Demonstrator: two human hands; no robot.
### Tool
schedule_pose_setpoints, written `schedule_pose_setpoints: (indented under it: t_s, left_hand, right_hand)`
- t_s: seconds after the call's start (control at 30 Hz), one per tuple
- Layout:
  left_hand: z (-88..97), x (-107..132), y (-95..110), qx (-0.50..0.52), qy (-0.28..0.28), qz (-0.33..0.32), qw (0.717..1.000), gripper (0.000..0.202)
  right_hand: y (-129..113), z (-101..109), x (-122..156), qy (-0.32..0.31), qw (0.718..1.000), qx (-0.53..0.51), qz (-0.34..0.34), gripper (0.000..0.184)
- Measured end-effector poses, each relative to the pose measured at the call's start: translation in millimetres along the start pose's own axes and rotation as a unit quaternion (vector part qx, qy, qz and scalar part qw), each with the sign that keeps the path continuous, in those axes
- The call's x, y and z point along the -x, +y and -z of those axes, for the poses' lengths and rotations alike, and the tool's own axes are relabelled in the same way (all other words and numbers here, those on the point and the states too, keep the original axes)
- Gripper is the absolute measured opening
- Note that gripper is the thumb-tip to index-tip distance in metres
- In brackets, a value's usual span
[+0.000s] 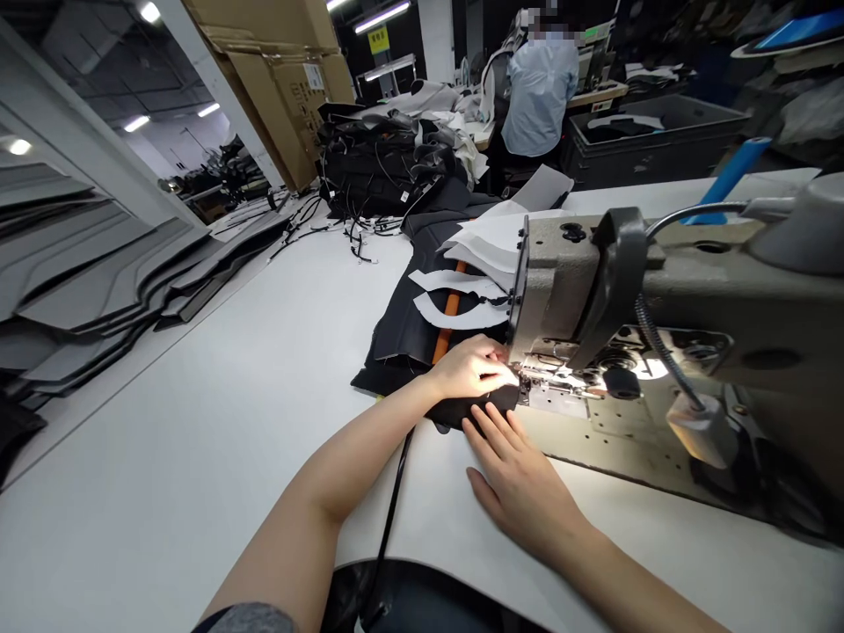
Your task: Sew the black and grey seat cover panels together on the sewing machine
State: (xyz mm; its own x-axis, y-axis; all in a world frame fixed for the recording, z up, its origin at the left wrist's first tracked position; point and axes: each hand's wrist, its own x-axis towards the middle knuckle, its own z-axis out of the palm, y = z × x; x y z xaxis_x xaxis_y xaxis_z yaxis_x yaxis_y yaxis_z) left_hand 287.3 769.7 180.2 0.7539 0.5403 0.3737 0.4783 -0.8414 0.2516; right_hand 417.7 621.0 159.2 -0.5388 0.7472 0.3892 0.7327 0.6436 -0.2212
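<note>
A black fabric piece (465, 411) lies on the table with its right edge at the needle area of a sewing machine (580, 290). My left hand (467, 367) is over this piece, close beside the lit needle, thumb and fingers pinched together. What they grip there is too small to make out. My right hand (520, 479) rests flat, fingers stretched, with its fingertips on the fabric's near edge. Behind my left hand, an orange strip (449, 318) crosses the black material, and white curved pieces (458, 315) lie over it.
A white table (264, 352) spreads left of the machine. Grey panels (98, 264) are stacked along the left. A black heap with wires (389, 167) and a cardboard box (277, 88) stand at the back. A co-worker in a light blue shirt (539, 92) sits beyond, near a grey bin (659, 141).
</note>
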Motion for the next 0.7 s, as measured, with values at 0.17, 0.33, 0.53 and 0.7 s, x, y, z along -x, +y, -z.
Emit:
schedule_pose_setpoints:
  t_s: [0.17, 0.33, 0.53, 0.7]
  left_hand:
    - [-0.8, 2.0, -4.6, 0.076, 0.145, 0.127, 0.978, 0.020]
    - [-7.2, -13.3, -7.8, -0.053, 0.062, 0.280, 0.956, 0.026]
    - [-5.2, -20.5, 1.4, -0.098, -0.022, 0.245, 0.964, 0.044]
    - [14.9, 17.8, -3.4, -0.120, -0.036, 0.181, 0.975, 0.061]
  right_hand:
    - [-0.6, 17.7, 3.3, 0.051, 0.991, -0.094, 0.079, 0.035]
    - [-6.1, 24.1, 6.6, 0.087, 0.958, -0.194, 0.194, 0.026]
    - [1.6, 20.5, 10.2, 0.090, 0.969, -0.190, 0.133, 0.025]
    - [15.3, 18.1, 15.0, 0.139, 0.979, -0.129, -0.072, 0.032]
